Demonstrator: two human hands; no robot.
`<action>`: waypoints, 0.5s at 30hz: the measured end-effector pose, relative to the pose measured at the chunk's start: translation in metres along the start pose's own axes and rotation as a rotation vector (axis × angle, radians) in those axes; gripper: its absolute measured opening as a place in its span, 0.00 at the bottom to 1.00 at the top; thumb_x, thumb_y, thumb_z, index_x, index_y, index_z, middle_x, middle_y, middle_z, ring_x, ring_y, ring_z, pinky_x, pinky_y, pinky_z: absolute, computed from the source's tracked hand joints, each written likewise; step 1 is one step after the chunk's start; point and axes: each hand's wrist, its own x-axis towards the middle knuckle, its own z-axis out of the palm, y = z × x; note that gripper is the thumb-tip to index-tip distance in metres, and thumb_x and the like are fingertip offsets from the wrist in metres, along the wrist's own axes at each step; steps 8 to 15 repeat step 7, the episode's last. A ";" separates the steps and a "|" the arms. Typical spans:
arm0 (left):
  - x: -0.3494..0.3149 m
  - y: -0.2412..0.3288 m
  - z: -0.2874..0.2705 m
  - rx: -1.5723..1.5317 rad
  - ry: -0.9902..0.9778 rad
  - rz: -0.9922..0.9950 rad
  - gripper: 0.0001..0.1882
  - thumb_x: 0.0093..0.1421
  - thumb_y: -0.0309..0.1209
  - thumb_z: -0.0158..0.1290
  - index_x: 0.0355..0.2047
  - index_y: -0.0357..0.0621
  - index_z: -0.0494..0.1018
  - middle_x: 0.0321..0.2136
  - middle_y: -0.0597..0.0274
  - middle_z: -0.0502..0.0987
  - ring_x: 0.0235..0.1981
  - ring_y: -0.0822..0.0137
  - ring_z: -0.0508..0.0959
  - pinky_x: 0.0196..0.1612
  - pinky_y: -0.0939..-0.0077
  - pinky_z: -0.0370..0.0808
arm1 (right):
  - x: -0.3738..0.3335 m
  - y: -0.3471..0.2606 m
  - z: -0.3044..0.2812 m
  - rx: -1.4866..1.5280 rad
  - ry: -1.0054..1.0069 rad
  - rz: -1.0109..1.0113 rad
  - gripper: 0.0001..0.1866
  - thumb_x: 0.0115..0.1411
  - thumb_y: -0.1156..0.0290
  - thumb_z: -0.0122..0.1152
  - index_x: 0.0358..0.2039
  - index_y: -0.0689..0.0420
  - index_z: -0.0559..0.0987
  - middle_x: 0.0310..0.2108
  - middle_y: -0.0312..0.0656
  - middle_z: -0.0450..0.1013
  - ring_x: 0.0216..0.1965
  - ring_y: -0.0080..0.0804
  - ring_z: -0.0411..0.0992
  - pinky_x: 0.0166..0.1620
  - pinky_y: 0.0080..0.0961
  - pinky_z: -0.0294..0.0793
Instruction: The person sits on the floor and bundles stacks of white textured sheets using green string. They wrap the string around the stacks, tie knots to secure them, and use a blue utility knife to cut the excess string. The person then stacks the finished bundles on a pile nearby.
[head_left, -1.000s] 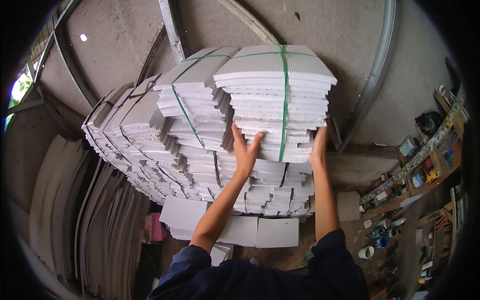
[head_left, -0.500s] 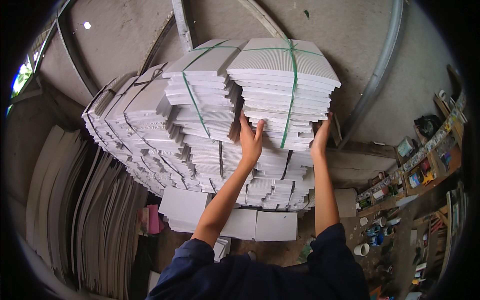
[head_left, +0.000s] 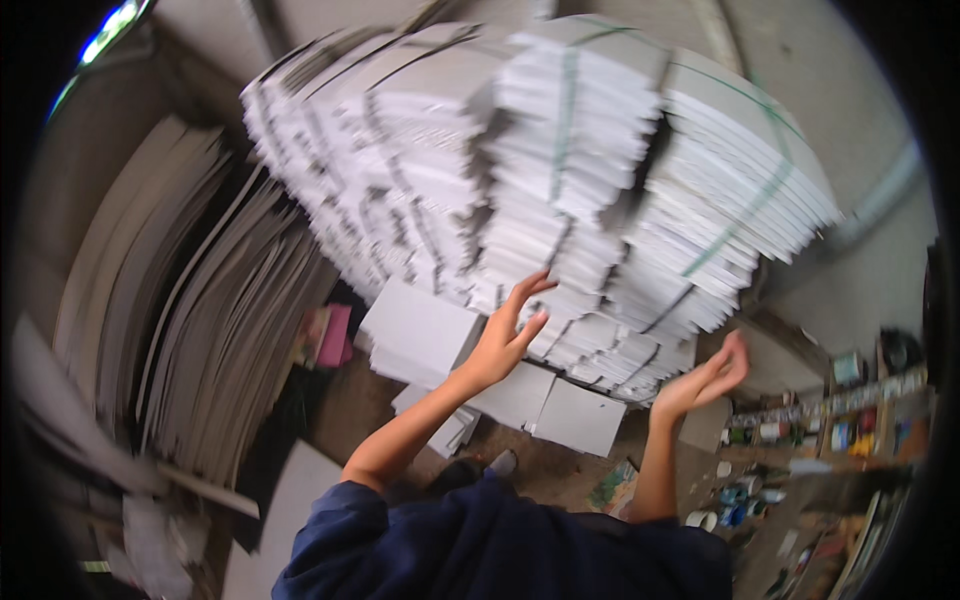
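Observation:
My left hand [head_left: 507, 335] hangs in the air in front of the stacked white sheets, fingers apart and nothing in it. Out to the right, my right hand [head_left: 706, 378] is also free, its fingers stretched out. Beyond it stands a bundle of white ribbed sheets [head_left: 735, 190] tied with green string, on top of the pile at the right. A second green-tied bundle [head_left: 575, 110] sits to its left. Dark-strapped bundles [head_left: 380, 180] fill the left of the pile. Neither hand touches a bundle. The picture is smeared by motion.
Loose white sheets [head_left: 420, 325] lie in low stacks before the pile. Tall grey boards [head_left: 200, 300] lean upright at the left, beside a pink item [head_left: 335, 335]. Cups and pots [head_left: 735, 500] clutter the right floor, below a shelf [head_left: 800, 435]. A wall rises behind.
Both hands have let go of the right-hand green-tied bundle and drawn back toward me. My view has turned, so the pile sits higher and tilted.

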 end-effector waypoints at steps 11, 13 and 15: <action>-0.266 -0.081 -0.152 0.197 0.704 -0.609 0.22 0.62 0.33 0.41 0.56 0.47 0.54 0.47 0.53 0.69 0.52 0.67 0.65 0.56 0.71 0.55 | -0.221 -0.055 -0.041 0.300 -1.032 0.913 0.07 0.61 0.77 0.39 0.37 0.66 0.64 0.29 0.47 0.67 0.34 0.35 0.68 0.45 0.32 0.66; -0.266 -0.081 -0.152 0.197 0.704 -0.609 0.22 0.62 0.33 0.41 0.56 0.47 0.54 0.47 0.53 0.69 0.52 0.67 0.65 0.56 0.71 0.55 | -0.221 -0.055 -0.041 0.300 -1.032 0.913 0.07 0.61 0.77 0.39 0.37 0.66 0.64 0.29 0.47 0.67 0.34 0.35 0.68 0.45 0.32 0.66; -0.266 -0.081 -0.152 0.197 0.704 -0.609 0.22 0.62 0.33 0.41 0.56 0.47 0.54 0.47 0.53 0.69 0.52 0.67 0.65 0.56 0.71 0.55 | -0.221 -0.055 -0.041 0.300 -1.032 0.913 0.07 0.61 0.77 0.39 0.37 0.66 0.64 0.29 0.47 0.67 0.34 0.35 0.68 0.45 0.32 0.66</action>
